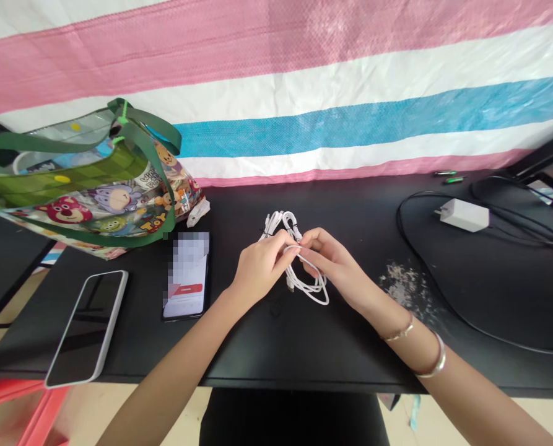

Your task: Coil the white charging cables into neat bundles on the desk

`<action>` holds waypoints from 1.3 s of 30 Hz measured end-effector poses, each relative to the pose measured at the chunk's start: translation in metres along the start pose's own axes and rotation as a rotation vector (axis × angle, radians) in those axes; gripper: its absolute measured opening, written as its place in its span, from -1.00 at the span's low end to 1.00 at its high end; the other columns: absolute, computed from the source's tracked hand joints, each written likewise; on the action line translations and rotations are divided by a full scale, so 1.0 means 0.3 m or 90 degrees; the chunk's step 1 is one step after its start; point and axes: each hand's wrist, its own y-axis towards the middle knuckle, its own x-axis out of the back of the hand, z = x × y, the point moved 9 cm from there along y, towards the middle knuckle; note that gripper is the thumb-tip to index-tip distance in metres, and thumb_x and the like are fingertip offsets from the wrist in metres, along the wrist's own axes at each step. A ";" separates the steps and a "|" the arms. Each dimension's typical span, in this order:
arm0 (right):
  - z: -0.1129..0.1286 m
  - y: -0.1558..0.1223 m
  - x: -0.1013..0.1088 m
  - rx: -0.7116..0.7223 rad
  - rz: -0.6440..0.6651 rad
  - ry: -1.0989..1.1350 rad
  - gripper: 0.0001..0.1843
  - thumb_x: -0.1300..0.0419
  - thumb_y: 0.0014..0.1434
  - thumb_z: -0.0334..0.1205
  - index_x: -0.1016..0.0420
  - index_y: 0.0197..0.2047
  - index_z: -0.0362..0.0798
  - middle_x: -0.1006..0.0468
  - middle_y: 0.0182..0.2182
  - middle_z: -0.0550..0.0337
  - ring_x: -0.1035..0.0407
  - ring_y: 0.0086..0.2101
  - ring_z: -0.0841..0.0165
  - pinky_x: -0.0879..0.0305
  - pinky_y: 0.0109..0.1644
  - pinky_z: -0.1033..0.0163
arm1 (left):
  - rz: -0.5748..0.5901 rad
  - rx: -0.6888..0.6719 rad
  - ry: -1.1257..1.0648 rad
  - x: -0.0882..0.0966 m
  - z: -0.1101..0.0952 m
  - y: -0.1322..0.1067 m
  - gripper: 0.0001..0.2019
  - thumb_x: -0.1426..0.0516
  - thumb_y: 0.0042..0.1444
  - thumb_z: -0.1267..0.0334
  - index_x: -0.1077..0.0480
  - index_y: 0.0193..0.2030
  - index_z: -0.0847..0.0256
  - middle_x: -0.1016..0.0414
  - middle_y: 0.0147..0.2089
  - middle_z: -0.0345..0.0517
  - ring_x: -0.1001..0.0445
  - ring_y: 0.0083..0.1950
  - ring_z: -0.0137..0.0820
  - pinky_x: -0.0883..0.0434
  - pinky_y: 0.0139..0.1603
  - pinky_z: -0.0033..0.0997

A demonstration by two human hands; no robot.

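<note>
Over the middle of the black table, my left hand and my right hand meet at a looped white cable. Fingers of both hands are closed on its strands near the top of the loop. A pale connector end of the cable hangs below my left fingertips. Just behind my fingers lies a white cable bundle, coiled and bound with dark ties. My hands cover part of it, and I cannot tell whether they touch it.
To the left stand a cartoon-print clear bag, a lit phone and a white-cased phone. A white power adapter, a black cable and small green batteries lie right. Pale scuffs mark the table.
</note>
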 end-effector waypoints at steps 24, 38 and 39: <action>-0.005 0.002 -0.001 0.044 0.061 -0.026 -0.64 -0.24 0.08 0.10 -0.27 -0.29 0.02 -0.35 -0.52 0.36 -0.26 -0.55 0.49 -0.28 -0.41 0.29 | -0.008 -0.008 -0.111 -0.007 0.007 -0.001 -0.82 0.03 0.22 0.22 -0.31 -0.37 0.17 -0.35 -0.59 -0.37 -0.30 -0.58 -0.53 -0.19 -0.47 -0.56; -0.001 -0.005 -0.013 0.006 0.073 -0.005 -0.64 -0.26 0.07 0.06 -0.22 -0.33 0.02 -0.35 -0.51 0.37 -0.26 -0.54 0.50 -0.27 -0.39 0.30 | 0.016 -0.008 -0.173 -0.022 0.001 0.001 -0.83 0.04 0.21 0.23 -0.26 -0.38 0.17 -0.35 -0.59 -0.36 -0.27 -0.59 -0.53 -0.18 -0.47 -0.55; 0.002 -0.007 -0.014 -0.002 0.074 -0.010 -0.64 -0.26 0.07 0.05 -0.21 -0.33 0.02 -0.35 -0.50 0.37 -0.27 -0.53 0.50 -0.27 -0.38 0.29 | 0.015 -0.009 -0.176 -0.022 0.000 0.001 -0.83 0.04 0.21 0.23 -0.25 -0.38 0.17 -0.34 -0.59 -0.36 -0.27 -0.59 -0.53 -0.18 -0.47 -0.55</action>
